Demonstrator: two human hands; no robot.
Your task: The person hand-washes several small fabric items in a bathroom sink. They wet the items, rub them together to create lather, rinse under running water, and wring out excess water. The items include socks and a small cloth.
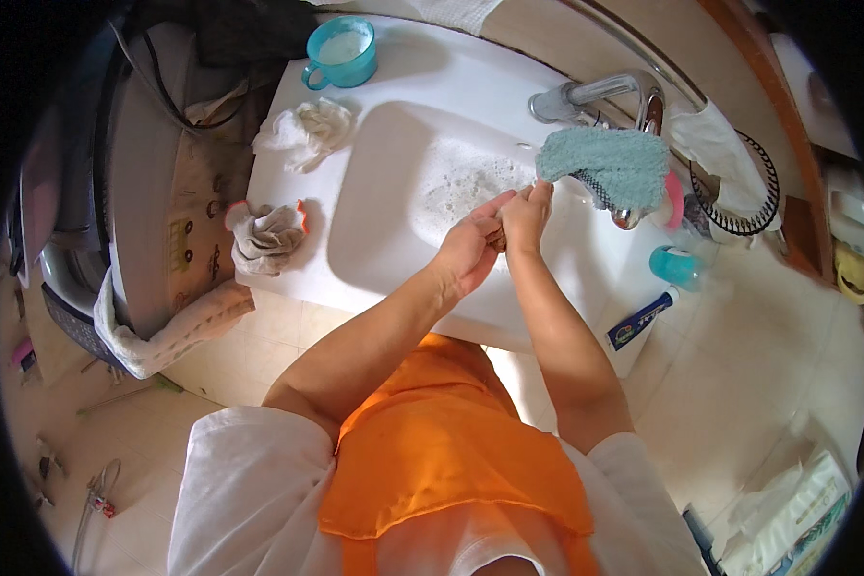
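Note:
My left hand and my right hand are pressed together above the near side of a white sink basin. Between them they grip a small brown bundle, probably cloth. Only a sliver of it shows; the fingers and palms hide the rest. Beyond my hands, foamy water with bubbles covers the bottom of the basin. A fluffy teal cloth hangs over the chrome faucet, just above and to the right of my right hand.
On the counter's left side stand a turquoise cup holding white powder, a crumpled white cloth and a greyish sock-like cloth with orange edging. To the right are a turquoise bottle, a toothpaste tube and a black toothed headband.

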